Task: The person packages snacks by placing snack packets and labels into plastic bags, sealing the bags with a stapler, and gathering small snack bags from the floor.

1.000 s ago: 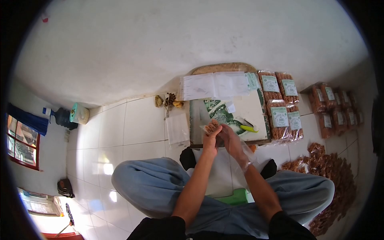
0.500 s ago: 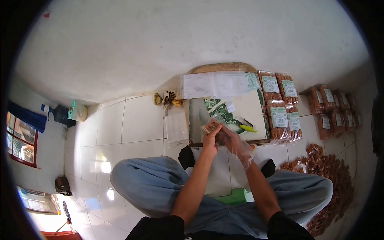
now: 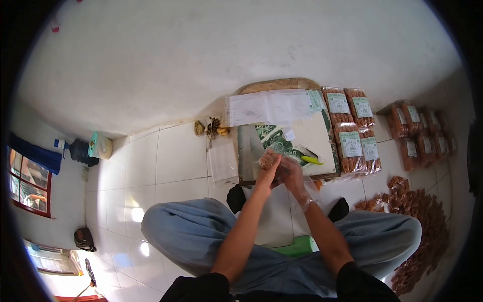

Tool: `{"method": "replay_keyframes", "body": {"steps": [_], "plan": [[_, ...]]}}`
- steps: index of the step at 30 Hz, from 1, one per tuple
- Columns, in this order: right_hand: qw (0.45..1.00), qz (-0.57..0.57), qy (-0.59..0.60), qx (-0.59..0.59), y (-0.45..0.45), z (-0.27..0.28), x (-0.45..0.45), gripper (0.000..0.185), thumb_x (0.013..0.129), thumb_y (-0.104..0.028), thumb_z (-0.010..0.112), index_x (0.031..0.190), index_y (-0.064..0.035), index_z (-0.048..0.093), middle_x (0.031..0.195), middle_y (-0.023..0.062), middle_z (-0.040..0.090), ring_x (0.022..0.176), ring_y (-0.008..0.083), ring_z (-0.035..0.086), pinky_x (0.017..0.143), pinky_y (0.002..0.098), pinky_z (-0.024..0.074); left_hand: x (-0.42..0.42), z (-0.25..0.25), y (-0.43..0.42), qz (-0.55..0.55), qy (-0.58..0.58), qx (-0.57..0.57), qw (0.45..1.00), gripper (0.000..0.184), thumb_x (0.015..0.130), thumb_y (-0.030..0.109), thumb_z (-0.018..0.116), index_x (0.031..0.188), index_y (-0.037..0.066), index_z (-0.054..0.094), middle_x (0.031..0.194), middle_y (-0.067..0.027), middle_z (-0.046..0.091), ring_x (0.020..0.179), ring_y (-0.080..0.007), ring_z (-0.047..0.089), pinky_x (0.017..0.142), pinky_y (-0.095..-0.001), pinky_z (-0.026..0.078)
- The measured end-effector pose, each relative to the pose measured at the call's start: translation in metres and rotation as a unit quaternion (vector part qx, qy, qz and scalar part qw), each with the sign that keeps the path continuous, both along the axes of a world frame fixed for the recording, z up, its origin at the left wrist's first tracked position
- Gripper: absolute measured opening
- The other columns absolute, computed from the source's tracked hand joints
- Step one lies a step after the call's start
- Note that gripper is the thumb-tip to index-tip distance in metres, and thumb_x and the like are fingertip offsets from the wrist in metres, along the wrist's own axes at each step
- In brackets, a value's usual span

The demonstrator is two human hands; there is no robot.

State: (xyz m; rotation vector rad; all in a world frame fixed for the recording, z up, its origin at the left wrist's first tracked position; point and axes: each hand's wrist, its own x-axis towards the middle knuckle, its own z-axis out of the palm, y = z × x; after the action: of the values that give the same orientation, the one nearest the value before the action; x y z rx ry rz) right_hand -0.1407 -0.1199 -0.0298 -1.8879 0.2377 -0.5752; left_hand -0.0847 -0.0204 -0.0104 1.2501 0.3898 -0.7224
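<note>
My left hand (image 3: pixel 267 173) is closed, its fingers gripping clear plastic (image 3: pixel 275 151) with a brown lump (image 3: pixel 266 159) showing at the fingertips. Close beside it, my right hand (image 3: pixel 293 176) is covered by thin clear plastic down to the wrist; whether this is a glove or a bag I cannot tell. Its fingers are curled, and what they hold is hidden. Both hands meet above the near edge of a low table (image 3: pixel 317 132) with a green-and-white top. To their right on it lies a lime-green-handled tool (image 3: pixel 313 160), perhaps a cutter.
Clear plastic sleeves (image 3: pixel 266 106) lie along the table's back, more (image 3: pixel 222 160) on the floor at left. Labelled packs of brown snacks (image 3: pixel 350 146) stand at right, with further packs (image 3: pixel 410 121) beyond. Loose brown pieces (image 3: pixel 422 226) are heaped on the floor. Bananas (image 3: pixel 222 131) lie by the wall.
My hands stay together over the table's near edge. The left hand has turned a little, and the brown lump shows more clearly at its fingertips. The view has shifted slightly.
</note>
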Motion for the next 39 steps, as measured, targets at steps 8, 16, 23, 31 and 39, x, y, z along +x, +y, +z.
{"method": "replay_keyframes", "body": {"steps": [8,16,23,31,39], "plan": [[0.997,-0.004,0.008,-0.082,-0.013,-0.018,0.001,0.026,0.083,0.000,0.061,0.108,-0.0032,0.065,0.100,0.0171,0.068,0.090,0.0340,0.064,0.082,0.0361,0.0489,0.045,0.011,0.051,-0.215,-0.564,0.379,0.701,0.050,0.086,0.032,0.062,0.125,0.003,0.052,0.127,-0.0199,0.055,0.113,-0.0375,0.054,0.094,-0.0406,0.046],[0.993,-0.019,-0.072,-0.087,-0.008,0.002,0.000,0.025,0.076,-0.002,0.059,0.098,-0.0042,0.068,0.086,0.0145,0.066,0.087,0.0337,0.062,0.084,0.0423,0.0471,0.062,0.037,0.034,-0.508,-0.712,0.386,0.295,0.090,0.069,0.015,0.066,0.148,0.004,0.025,0.157,-0.0117,0.020,0.146,-0.0251,0.018,0.118,-0.0395,0.015],[0.972,-0.070,-0.095,-0.201,-0.014,-0.045,0.010,0.029,0.072,0.002,0.058,0.099,-0.0043,0.069,0.086,0.0142,0.067,0.088,0.0365,0.061,0.084,0.0428,0.0471,0.079,0.021,0.031,-0.512,-0.759,0.330,0.231,0.082,0.070,0.012,0.061,0.145,0.000,0.030,0.154,-0.0140,0.026,0.144,-0.0260,0.023,0.117,-0.0390,0.018],[0.972,0.007,-0.085,-0.217,-0.023,-0.038,0.004,0.038,0.083,-0.004,0.056,0.121,-0.0029,0.058,0.103,0.0230,0.061,0.091,0.0406,0.058,0.080,0.0423,0.0469,0.073,0.008,0.025,-0.462,-0.783,0.298,0.290,0.067,0.081,0.015,0.059,0.143,0.001,0.035,0.149,-0.0128,0.035,0.139,-0.0262,0.032,0.112,-0.0391,0.027],[0.947,0.177,0.159,-0.217,-0.047,0.005,-0.057,0.058,0.092,-0.014,0.055,0.145,-0.0093,0.033,0.139,0.0205,0.043,0.122,0.0385,0.046,0.098,0.0431,0.0421,0.085,-0.005,0.029,-0.459,-0.773,0.365,0.239,0.058,0.085,0.017,0.055,0.139,0.004,0.041,0.146,-0.0115,0.039,0.137,-0.0259,0.033,0.112,-0.0404,0.027]]}}
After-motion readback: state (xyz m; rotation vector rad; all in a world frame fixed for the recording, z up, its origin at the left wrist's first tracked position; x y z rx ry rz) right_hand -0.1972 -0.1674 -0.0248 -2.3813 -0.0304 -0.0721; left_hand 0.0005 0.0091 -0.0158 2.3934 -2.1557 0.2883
